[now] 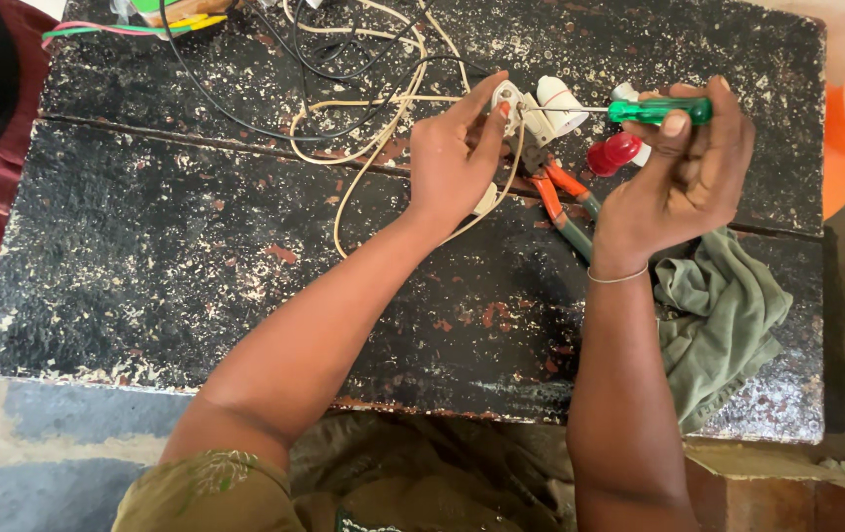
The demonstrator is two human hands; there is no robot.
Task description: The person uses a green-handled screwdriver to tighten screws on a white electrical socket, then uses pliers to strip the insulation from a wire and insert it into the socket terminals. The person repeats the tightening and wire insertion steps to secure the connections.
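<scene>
A small white electrical fitting (509, 101) is pinched above the black surface (196, 266) by the left hand (452, 163), fingers clamped on it. Its side is met by the shaft of a green-handled screwdriver (659, 109), gripped in the closed right hand (683, 172). Orange-handled pliers (562, 202) lie just below; cream and black wires (363, 79) trail left; a green cloth (723, 315) sits right.

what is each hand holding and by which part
Right hand grips a screwdriver by its green handle. Left hand pinches a small white electrical fitting by its edge.
</scene>
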